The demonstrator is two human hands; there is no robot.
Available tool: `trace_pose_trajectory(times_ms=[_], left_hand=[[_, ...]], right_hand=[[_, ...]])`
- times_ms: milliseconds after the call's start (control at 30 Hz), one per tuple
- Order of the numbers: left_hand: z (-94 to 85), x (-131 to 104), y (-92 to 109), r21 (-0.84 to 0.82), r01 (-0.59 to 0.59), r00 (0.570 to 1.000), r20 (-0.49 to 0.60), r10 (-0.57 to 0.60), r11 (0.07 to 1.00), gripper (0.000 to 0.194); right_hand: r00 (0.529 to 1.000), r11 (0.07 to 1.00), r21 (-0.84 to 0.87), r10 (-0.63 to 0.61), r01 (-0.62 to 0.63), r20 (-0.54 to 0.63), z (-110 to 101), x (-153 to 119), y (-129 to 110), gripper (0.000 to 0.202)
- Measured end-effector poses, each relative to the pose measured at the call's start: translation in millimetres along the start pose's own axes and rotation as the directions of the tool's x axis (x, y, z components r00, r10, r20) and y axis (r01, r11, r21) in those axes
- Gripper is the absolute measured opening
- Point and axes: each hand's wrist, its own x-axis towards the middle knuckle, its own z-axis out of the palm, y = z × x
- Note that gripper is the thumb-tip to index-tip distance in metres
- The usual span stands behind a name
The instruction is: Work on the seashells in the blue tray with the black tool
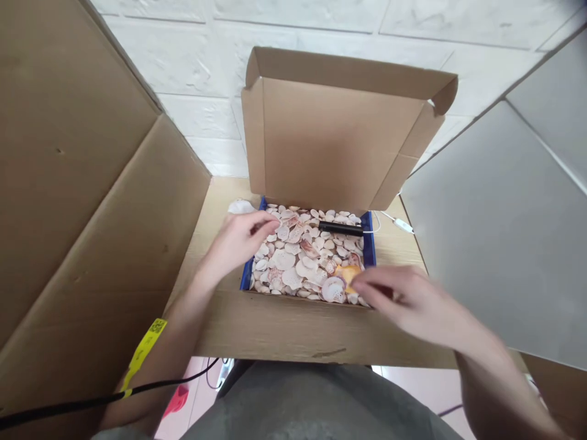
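A shallow box with blue sides is filled with many pale seashells. My left hand is over the box's upper left part, its fingertips pinched; whatever they hold is too small to make out. At the box's lower right, the fingertips of my right hand are pressed together at the edge of an orange shell. Beside that shell sits a round white and purple one. A black cylinder with a white cable rests across the shells at the upper right.
The brown cardboard lid stands raised behind the box. A white object lies at its back left, and a white cable connector at the right. Tall cardboard bounds the left, a grey panel the right.
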Motion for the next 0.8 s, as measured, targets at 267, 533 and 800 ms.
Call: trace_pose_trajectory(times_ms=[267,533,800], left_hand=[[28.0,11.8,-6.7,0.345,-0.253,0.962,0.188,0.197,0.904,0.032],[46.6,10.6,-1.7,0.379,-0.207,0.966,0.225,0.127,0.902,0.033],[13.7,3.9,12.9,0.060,-0.040,0.996,0.084,0.035,0.997,0.031]], right_hand=[[0.825,0.961,-0.251,-0.232,0.114,-0.516,17.5,78.6,51.3,0.021],[0.898,0.939,-0.342,-0.179,0.034,-0.401,33.4,94.8,70.1,0.032],[0.838,0.976,-0.214,-0.152,0.043,-0.525,-0.6,76.2,58.4,0.027]])
